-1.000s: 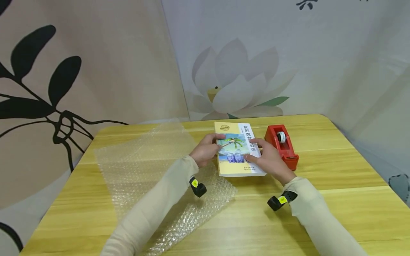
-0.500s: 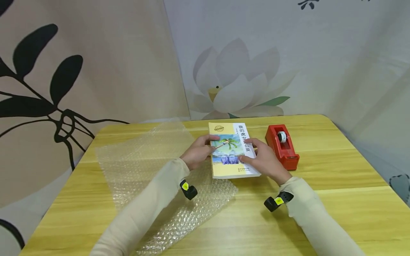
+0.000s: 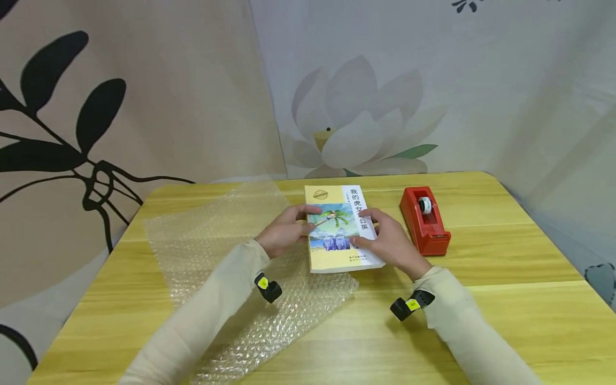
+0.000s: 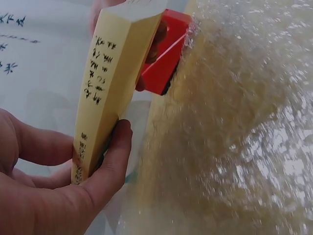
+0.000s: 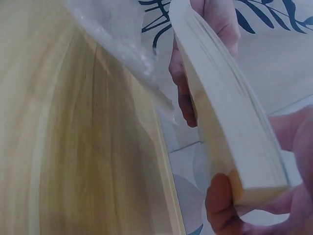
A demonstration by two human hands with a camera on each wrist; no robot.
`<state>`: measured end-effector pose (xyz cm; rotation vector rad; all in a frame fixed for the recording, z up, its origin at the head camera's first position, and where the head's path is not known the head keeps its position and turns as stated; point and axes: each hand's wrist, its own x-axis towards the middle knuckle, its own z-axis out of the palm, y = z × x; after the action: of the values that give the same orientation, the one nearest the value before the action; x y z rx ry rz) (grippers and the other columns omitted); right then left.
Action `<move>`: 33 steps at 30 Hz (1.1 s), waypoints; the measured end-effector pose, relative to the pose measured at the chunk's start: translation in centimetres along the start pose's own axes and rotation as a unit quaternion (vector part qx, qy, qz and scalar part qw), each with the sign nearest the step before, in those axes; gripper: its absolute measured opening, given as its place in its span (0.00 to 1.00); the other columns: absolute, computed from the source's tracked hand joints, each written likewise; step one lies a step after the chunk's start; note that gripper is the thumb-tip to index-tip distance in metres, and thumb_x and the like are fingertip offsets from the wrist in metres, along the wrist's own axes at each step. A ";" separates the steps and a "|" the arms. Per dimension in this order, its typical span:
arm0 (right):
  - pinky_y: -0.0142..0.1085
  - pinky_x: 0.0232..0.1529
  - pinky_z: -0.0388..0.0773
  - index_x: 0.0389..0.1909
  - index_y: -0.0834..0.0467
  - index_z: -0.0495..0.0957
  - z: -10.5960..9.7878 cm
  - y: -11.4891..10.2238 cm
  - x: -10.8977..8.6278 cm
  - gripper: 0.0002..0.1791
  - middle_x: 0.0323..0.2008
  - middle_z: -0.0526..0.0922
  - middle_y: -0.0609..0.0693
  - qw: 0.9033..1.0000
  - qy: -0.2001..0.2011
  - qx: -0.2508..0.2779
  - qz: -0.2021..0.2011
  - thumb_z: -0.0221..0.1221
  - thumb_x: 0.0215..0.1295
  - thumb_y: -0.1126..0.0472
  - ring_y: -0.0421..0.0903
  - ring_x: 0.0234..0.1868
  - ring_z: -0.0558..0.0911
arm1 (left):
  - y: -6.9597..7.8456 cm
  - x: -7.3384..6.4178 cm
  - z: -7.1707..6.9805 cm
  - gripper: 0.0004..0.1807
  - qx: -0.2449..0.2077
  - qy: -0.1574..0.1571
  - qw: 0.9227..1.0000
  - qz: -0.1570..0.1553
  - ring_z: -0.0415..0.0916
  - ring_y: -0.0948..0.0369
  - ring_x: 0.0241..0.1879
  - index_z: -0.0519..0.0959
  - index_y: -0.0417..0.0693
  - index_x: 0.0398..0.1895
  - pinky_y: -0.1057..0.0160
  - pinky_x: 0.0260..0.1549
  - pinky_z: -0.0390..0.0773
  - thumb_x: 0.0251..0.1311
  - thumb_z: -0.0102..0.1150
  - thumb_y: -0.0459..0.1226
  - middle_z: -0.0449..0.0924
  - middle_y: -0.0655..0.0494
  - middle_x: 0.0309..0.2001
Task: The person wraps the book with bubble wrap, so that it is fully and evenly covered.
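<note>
A yellow-covered paperback book (image 3: 339,227) with a palm-and-elephant picture on its front is being held face up, just above the right edge of a clear sheet of bubble wrap (image 3: 231,251) that is lying on the pale wooden counter (image 3: 505,299). The left hand (image 3: 284,232) is gripping the spine side, thumb on the cover and fingers curled beneath, while the right hand (image 3: 392,243) is pinching the open page edge the same way, so each grip is closing on the book. It is looking light and fairly stiff, though its glossy cover may be slippery, so holding both long edges seems the sound choice. A red plastic tape dispenser (image 3: 425,219) is sitting to the right, near but apart.
</note>
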<state>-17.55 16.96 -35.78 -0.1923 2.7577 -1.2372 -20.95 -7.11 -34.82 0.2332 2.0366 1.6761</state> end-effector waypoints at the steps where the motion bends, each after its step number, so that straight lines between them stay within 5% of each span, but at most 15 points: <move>1: 0.31 0.34 0.76 0.68 0.61 0.67 0.1 -0.1 0.0 0.36 0.55 0.78 0.61 1.000 0.001 0.000 -0.004 0.67 0.61 0.53 0.54 0.44 0.79 | -0.1 -0.2 -0.2 0.23 0.007 0.000 1.000 0.000 0.74 0.56 0.49 0.66 0.42 0.69 0.58 0.50 0.80 0.73 0.44 0.27 0.67 0.42 0.63; 22: 0.33 0.36 0.75 0.66 0.64 0.69 2.3 -2.0 -0.6 0.36 0.54 0.79 0.61 0.999 0.009 -0.016 -0.050 0.70 0.60 0.55 0.51 0.43 0.79 | -1.3 -2.7 -2.8 0.23 0.079 0.006 0.997 0.021 0.74 0.54 0.56 0.69 0.44 0.69 0.57 0.56 0.79 0.72 0.50 0.30 0.67 0.44 0.69; 33: 0.36 0.41 0.75 0.66 0.65 0.69 3.4 -3.2 -1.0 0.37 0.55 0.79 0.62 0.996 0.011 -0.035 -0.076 0.71 0.59 0.55 0.52 0.45 0.78 | -1.6 -4.1 -4.1 0.24 0.087 0.008 0.996 0.016 0.75 0.57 0.51 0.69 0.44 0.69 0.59 0.54 0.81 0.71 0.51 0.30 0.72 0.43 0.61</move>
<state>-15.82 12.52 -35.63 -0.4034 2.8539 -1.1843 -19.08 -12.79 -34.74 0.3147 2.2027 1.5252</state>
